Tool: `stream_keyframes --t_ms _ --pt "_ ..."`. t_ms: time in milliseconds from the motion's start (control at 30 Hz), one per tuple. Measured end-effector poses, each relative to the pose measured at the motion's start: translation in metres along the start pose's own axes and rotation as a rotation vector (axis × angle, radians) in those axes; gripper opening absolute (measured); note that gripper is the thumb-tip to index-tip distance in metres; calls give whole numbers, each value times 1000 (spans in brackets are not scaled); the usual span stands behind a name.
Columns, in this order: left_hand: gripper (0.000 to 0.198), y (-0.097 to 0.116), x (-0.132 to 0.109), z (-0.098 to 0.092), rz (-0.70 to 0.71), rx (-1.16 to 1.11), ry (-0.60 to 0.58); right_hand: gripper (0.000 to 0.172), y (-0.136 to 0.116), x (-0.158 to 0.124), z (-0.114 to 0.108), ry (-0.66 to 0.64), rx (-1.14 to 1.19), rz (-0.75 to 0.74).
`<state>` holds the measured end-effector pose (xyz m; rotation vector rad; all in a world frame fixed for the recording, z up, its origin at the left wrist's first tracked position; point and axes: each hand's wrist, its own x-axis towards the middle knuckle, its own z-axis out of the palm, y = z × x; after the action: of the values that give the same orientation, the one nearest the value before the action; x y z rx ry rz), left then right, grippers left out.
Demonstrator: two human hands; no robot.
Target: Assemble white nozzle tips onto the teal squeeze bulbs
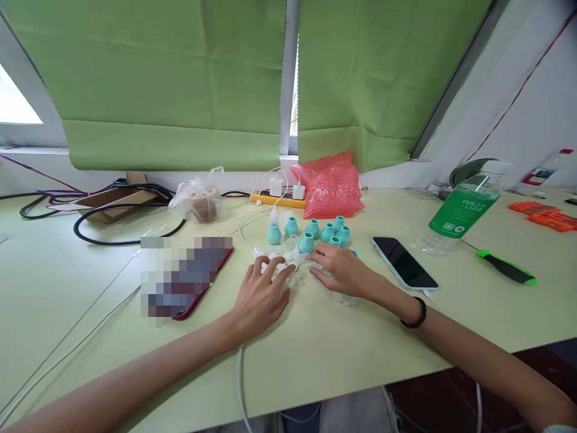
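My left hand (264,296) rests low over a pile of small clear and white plastic parts (295,257), its fingers apart and their tips among the pieces. From the right, my right hand (340,270) reaches to the same pile, thumb and fingers apart, fingertips at the white pieces; no held piece can be made out. Just behind the hands stand several teal bulb-shaped pieces (306,243) with open necks. One teal piece (274,234) at the left has a clear part on its neck. More clear parts (345,298) lie partly hidden under my right hand.
Left of the hands is a red-cased phone (210,270), partly pixelated. To the right lie a phone (406,263), a green-labelled bottle (464,210) and a green-black screwdriver handle (507,267). Behind are a power strip (279,199), pink bubble wrap (333,186) and cables (108,242).
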<state>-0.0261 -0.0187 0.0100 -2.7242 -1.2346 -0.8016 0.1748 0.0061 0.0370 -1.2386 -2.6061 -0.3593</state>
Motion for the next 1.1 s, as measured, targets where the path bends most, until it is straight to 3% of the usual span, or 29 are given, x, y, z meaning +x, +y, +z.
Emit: stream_keyframes --t_ms 133,267,433,633,767,867,967,1100 --pt "42 0 -3 6 75 108 -122 31 6 5 0 155 -118 53" --pt "35 0 -4 7 63 100 -161 44 7 8 9 133 -246 99" --pt "32 0 -2 4 68 56 -140 33 7 11 21 92 -266 118" --pt "28 -2 -3 6 89 23 -87 26 15 13 22 204 -237 113" --pt "31 -4 -3 4 52 -54 -8 22 15 9 17 432 -89 83" --pt "43 -5 -3 2 32 -171 123 20 3 2 16 547 211 -32" --pt "44 -5 -3 1 65 -229 139 22 -14 -3 16 507 484 -136" --pt "32 -6 -2 3 3 -258 92 32 -19 -3 11 469 555 -145"
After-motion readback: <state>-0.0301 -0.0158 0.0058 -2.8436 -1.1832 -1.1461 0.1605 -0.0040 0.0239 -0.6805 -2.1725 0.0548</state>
